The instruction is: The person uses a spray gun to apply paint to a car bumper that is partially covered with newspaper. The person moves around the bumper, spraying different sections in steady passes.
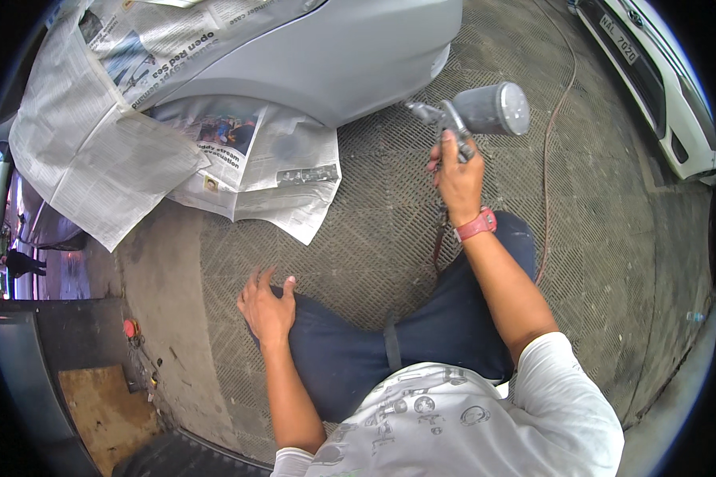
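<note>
My right hand (460, 181) is closed round the handle of a spray gun (457, 127), held out ahead of my right knee. A grey cup (492, 109) with a pale, paint-smeared end is fixed to the gun and lies tilted to the right. The gun's nozzle points left, toward a grey car panel (294, 67) and apart from it. Newspaper sheets (270, 179) cover what lies below and left of the panel. My left hand (267, 308) rests on my left knee, fingers spread, with nothing in it.
Patterned matting (374, 230) covers the floor. A thin hose (546, 183) runs along it to my right. Beyond stands a white car (652, 79). A wooden board (107, 409) and a red round object (130, 327) are at the lower left. Far left, a person (24, 264) stands.
</note>
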The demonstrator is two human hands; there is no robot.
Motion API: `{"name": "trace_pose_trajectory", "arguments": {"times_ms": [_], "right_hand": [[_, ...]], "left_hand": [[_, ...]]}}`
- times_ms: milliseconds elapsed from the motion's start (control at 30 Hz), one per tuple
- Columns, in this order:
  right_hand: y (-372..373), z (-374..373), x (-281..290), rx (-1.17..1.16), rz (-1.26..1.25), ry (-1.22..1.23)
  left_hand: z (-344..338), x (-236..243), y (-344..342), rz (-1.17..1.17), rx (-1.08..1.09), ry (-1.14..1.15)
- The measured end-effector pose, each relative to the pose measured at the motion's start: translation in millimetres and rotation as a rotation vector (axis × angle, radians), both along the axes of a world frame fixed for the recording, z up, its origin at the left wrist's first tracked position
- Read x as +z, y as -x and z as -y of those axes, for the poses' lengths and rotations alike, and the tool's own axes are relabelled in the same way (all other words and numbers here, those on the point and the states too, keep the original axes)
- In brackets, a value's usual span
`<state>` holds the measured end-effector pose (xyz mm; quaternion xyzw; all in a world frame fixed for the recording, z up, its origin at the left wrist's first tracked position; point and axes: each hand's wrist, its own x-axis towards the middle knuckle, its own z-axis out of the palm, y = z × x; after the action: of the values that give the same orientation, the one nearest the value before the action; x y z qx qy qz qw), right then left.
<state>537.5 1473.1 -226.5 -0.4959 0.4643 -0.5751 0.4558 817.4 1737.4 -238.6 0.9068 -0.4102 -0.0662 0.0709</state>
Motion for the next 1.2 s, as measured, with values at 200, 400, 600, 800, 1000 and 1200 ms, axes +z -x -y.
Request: {"name": "trace_pose_trajectory", "arguments": {"times_ms": [200, 400, 600, 800, 1000, 1200], "right_hand": [[47.4, 54.4, 3.3, -0.180, -0.044, 0.005], [56.0, 76.6, -6.1, -0.347, -0.087, -0.001], [11.1, 28.1, -27.9, -0.100, 0.014, -0.094], [-52.2, -32.5, -37.1, 0.176, -0.025, -0.063], [-62.4, -35.6, -49.3, 0.249, -0.017, -0.070], [-20.1, 11.2, -64.8, 0.021, 0.009, -0.081]], "left_hand": [[-5.0, 0.5, -0.3, 0.017, -0.002, 0.006], [-10.6, 1.9, 2.2, 0.034, 0.003, 0.017], [-7.5, 3.4, 7.0, 0.055, 0.002, -0.004], [-1.4, 3.9, 13.7, 0.061, -0.010, -0.010], [-1.3, 7.6, 20.1, 0.065, -0.004, -0.018], [-9.5, 12.2, 20.6, 0.053, 0.033, -0.037]]}}
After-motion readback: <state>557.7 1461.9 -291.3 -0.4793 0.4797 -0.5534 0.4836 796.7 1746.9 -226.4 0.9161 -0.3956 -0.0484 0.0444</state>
